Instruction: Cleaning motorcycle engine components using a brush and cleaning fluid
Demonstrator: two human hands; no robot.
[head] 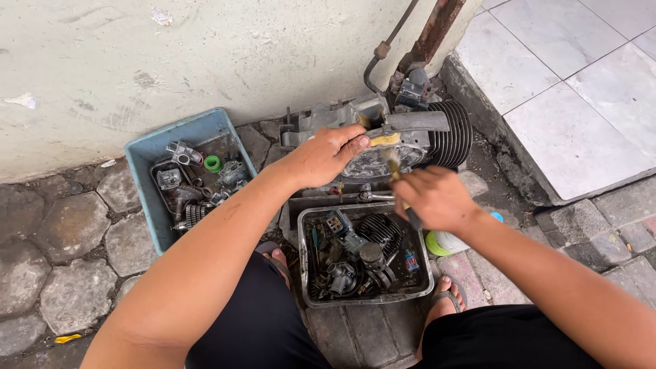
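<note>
A grey engine block [410,137] with black cooling fins [454,133] lies on the ground against the wall. My left hand [326,156] rests flat on its top left side, gripping the casing. My right hand [434,200] holds a small brush [396,166] by its dark handle, bristles up against the engine's face. A yellowish scrap [385,139] sticks to the engine just above the brush. Below my hands sits a grey metal tray [302,256] full of dirty engine parts.
A blue plastic bin [154,147] with more parts and a green ring [213,164] stands at the left by the wall. A green-and-white container [444,243] lies by my right foot. A rusty pipe [437,27] climbs the wall; a raised tiled step [567,102] lies to the right.
</note>
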